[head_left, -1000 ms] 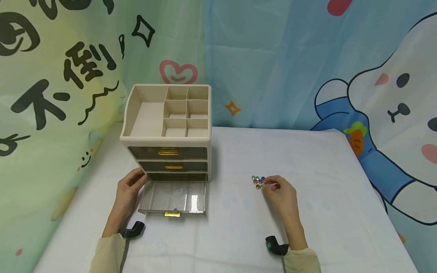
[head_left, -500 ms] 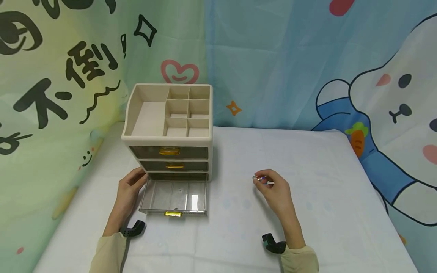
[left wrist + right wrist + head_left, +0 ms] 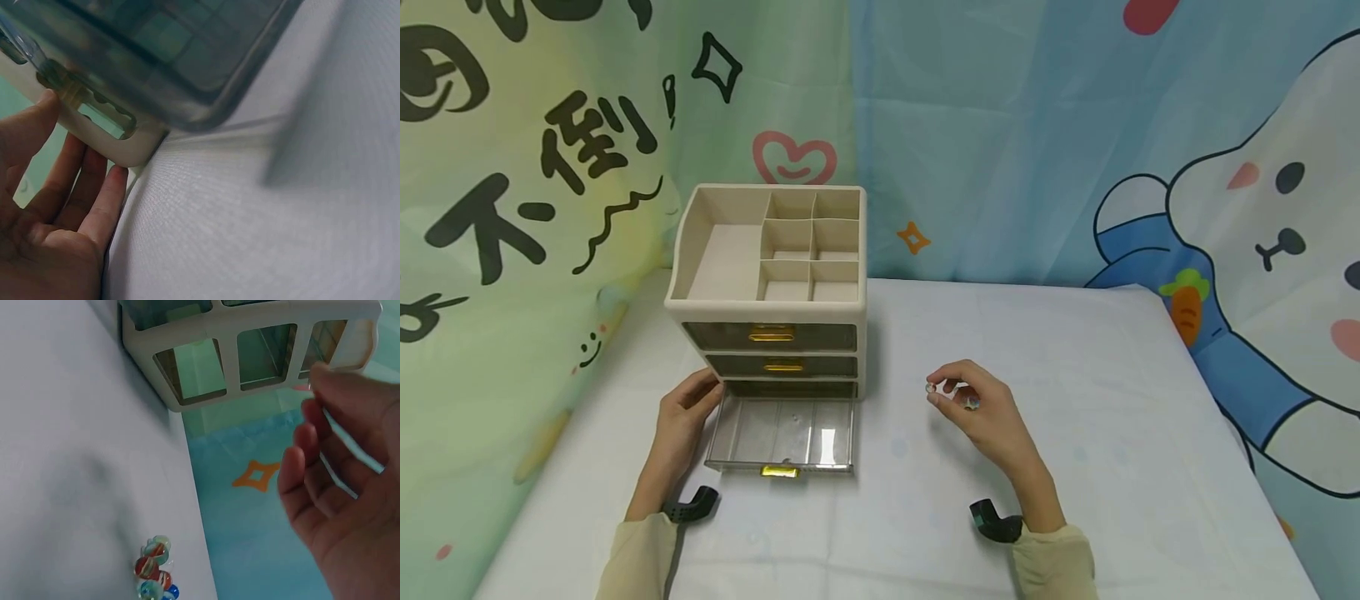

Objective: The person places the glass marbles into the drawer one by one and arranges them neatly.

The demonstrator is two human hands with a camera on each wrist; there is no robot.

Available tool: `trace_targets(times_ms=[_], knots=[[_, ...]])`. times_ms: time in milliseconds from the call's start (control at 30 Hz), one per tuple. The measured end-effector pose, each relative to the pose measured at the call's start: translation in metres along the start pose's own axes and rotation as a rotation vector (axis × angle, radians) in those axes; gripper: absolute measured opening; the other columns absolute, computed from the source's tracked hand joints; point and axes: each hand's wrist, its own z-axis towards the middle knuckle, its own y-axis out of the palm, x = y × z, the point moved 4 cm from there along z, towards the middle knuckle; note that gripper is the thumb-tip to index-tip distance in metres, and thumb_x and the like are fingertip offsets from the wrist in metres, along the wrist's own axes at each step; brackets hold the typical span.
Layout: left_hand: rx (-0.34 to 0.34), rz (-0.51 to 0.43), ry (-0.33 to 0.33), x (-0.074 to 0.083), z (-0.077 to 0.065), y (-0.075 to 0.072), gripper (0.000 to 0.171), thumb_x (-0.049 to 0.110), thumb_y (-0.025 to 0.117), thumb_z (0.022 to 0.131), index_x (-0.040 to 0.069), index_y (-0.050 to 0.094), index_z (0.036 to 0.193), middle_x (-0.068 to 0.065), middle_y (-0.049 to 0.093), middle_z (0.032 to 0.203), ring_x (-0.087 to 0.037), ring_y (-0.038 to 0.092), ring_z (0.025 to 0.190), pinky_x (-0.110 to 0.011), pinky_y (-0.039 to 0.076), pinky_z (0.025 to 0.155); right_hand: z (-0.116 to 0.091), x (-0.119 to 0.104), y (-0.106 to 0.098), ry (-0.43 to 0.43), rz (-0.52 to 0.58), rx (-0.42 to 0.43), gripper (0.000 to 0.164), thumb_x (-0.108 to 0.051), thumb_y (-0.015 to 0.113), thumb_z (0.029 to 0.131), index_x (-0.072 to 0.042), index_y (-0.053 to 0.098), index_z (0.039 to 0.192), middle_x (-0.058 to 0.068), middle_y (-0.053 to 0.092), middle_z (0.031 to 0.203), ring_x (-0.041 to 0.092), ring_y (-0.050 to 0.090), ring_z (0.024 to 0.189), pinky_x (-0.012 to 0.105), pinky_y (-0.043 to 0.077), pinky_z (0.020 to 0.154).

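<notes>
In the head view my right hand (image 3: 985, 412) pinches a small clear glass marble (image 3: 930, 387) between thumb and fingertips, above the white table. Beneath that hand lies a cluster of glass marbles (image 3: 153, 569), red, green, blue and clear, mostly hidden by the fingers from above. A cream desktop drawer organizer (image 3: 767, 310) stands left of the middle, its clear bottom drawer (image 3: 752, 429) pulled out with nothing in it. At the organizer's lower left side is my left hand (image 3: 681, 421); its thumb and nearly straight fingers touch the frame in the left wrist view.
Two closed smoky drawers with gold handles, the upper one (image 3: 730, 337) and the lower one (image 3: 737, 367), sit above the pulled-out drawer. Undivided and divided compartments form the organizer's top. A printed curtain (image 3: 970, 150) hangs behind the white-covered table (image 3: 1120, 350).
My right hand has picked up a marble from the cluster, lifted it and moved left toward the organizer. The left hand stays where it was, and the drawer has not moved.
</notes>
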Motion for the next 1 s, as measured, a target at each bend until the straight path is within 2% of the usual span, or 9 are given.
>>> trace_targets(times_ms=[133,300,567,833,1000], knots=[[-0.001,-0.007,0.0,0.001,0.0,0.0,0.035,0.01,0.066,0.102,0.002,0.064,0.136,0.016,0.07,0.121,-0.002,0.064,0.115,-0.013,0.053,0.094,0.006,-0.009,0.005,-0.087,0.025,-0.03,0.019,-0.01,0.078,0.094,-0.016,0.073,0.111,-0.002,0.07,0.103,0.016,0.06,0.094,0.024,0.054,0.075],[-0.003,-0.011,-0.005,0.0,0.001,-0.001,0.035,0.01,0.066,0.102,0.002,0.064,0.136,0.015,0.07,0.121,-0.003,0.064,0.115,-0.013,0.053,0.095,0.012,-0.018,0.011,-0.135,0.039,-0.057,0.02,-0.009,0.078,0.093,-0.016,0.072,0.111,-0.003,0.071,0.105,0.021,0.061,0.097,0.026,0.054,0.079],[0.0,-0.032,0.003,0.001,-0.001,0.0,0.034,0.008,0.066,0.102,0.001,0.064,0.136,0.016,0.071,0.119,-0.001,0.065,0.113,-0.013,0.053,0.094,0.021,-0.03,0.023,-0.227,0.097,-0.124,0.019,-0.008,0.077,0.094,-0.012,0.072,0.112,0.002,0.072,0.106,0.015,0.062,0.098,0.03,0.055,0.081],[0.002,-0.043,0.01,-0.001,0.0,0.0,0.035,0.008,0.065,0.102,0.0,0.064,0.136,0.016,0.071,0.119,-0.002,0.065,0.113,-0.013,0.053,0.094,0.028,-0.037,0.033,-0.213,0.102,-0.196,0.02,-0.011,0.077,0.095,-0.019,0.071,0.112,0.001,0.072,0.108,0.016,0.062,0.098,0.03,0.055,0.082],[0.002,-0.044,0.008,0.0,0.0,0.0,0.035,0.008,0.065,0.102,0.0,0.064,0.136,0.016,0.071,0.12,-0.002,0.065,0.114,-0.013,0.053,0.094,0.031,-0.041,0.04,-0.224,0.084,-0.237,0.02,-0.012,0.078,0.094,-0.017,0.072,0.112,-0.002,0.071,0.109,0.017,0.063,0.097,0.031,0.055,0.082]])
